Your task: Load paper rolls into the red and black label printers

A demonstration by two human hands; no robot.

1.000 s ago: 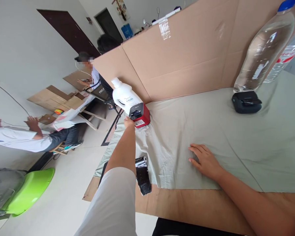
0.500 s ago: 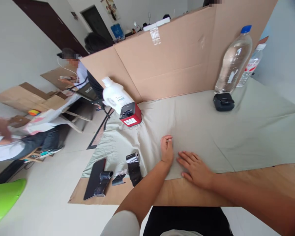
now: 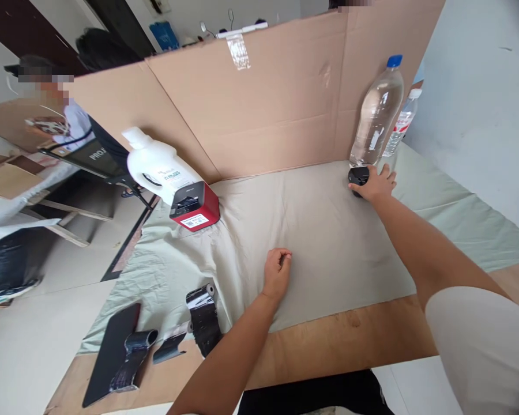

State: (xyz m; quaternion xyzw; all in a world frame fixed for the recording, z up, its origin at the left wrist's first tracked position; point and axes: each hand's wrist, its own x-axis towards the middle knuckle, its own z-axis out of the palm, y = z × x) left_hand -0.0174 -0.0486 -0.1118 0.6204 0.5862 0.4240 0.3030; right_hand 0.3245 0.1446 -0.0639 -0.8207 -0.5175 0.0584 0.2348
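r hand (image 3: 378,183) fingers spread over small blk device (image 3: 357,175), rounded, part hidden; l hand (image 3: 277,272) fingers loosely curled, on cloth (image 3: 324,248).

Pale wall (image 3: 480,115) at right, dark brown door (image 3: 26,31) upper left, black chair (image 3: 75,155), light tiled floor (image 3: 30,340)

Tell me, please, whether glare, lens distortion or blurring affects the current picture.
Head view: bright highlights on the large bottle and the shiny black roll; head view: tops of the white jug and large bottle splay outward, probably wide-angle distortion; head view: pixel blocks mask part of a person at left; head view: left hand and right hand show no heavy motion blur.
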